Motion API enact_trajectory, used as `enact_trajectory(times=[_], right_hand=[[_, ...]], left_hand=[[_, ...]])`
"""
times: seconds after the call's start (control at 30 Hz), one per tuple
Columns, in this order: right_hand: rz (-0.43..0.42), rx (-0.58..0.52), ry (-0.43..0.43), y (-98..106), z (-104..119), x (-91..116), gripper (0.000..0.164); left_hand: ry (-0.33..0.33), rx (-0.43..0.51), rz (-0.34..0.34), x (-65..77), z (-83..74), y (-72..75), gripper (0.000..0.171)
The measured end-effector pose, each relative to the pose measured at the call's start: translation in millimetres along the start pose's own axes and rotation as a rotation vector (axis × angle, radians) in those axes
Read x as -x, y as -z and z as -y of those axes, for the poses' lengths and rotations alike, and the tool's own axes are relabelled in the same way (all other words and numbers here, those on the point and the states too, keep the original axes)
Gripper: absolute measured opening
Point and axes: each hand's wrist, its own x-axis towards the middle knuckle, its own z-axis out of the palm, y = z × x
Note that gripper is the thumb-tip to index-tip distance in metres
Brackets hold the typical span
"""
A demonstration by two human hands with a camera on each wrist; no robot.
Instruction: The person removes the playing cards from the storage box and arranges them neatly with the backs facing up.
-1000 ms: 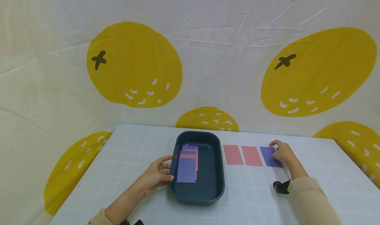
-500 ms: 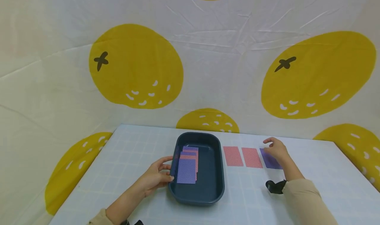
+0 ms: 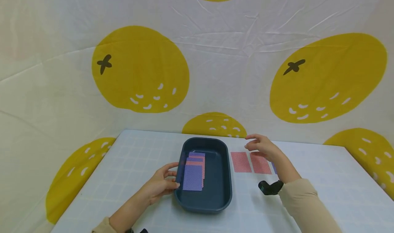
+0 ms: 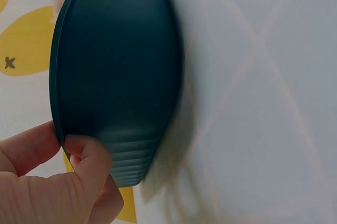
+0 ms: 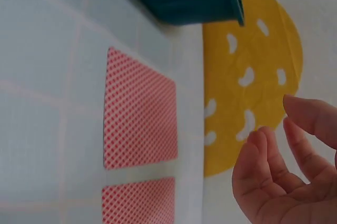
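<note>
My left hand (image 3: 158, 185) grips the left rim of a dark blue-green tray (image 3: 217, 181). In the left wrist view, the thumb and curled fingers pinch that rim. Inside the tray, several red and purple patterned playing cards overlap, a purple card (image 3: 192, 178) lying uppermost. To the tray's right, two red playing cards lie face down, a nearer red card (image 3: 241, 162) and a farther red card (image 3: 261, 166). My right hand (image 3: 263, 147) hovers over them with loosely bent fingers and nothing between them, as the right wrist view shows. My right forearm mostly hides a purple card (image 3: 274, 168).
The light table (image 3: 154, 140) carries a faint grid pattern. Behind it hangs a white cloth (image 3: 227, 76) with large yellow fruit prints, meeting the table's back edge.
My right hand has come off the purple card and moved left, over the red cards, without a card in it. The left hand stays on the tray's rim.
</note>
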Motion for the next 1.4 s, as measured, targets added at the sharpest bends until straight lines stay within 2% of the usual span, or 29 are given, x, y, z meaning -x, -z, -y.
enact_trajectory(times=[0.23, 0.4, 0.6, 0.93, 1.1, 1.23, 1.4], right_hand=[[0.108, -0.013, 0.086, -26, 23, -16, 0.050], [0.154, -0.026, 0.105, -50, 36, -24, 0.045], [0.181, 0.049, 0.100, -79, 45, -30, 0.043], [0.268, 0.138, 0.125, -113, 50, -35, 0.038], [0.313, 0.222, 0.178, -129, 46, -35, 0.035], [0.321, 0.348, 0.208, -144, 41, -36, 0.032], [0.299, 0.539, 0.165, -160, 38, -34, 0.038]], left_hand=[[0.010, -0.020, -0.028, -2.3, -0.5, -0.3, 0.070], [0.008, -0.025, -0.031, -2.5, -1.0, 0.0, 0.070], [0.008, -0.019, -0.030, -3.2, -0.9, 0.1, 0.071], [0.012, -0.016, -0.038, -2.9, 0.2, -1.4, 0.071], [0.014, -0.013, -0.035, -2.2, 0.6, -1.3, 0.070], [0.015, -0.013, -0.031, -2.1, 0.8, -1.2, 0.070], [0.020, -0.015, -0.038, -2.0, -0.5, -1.7, 0.070]])
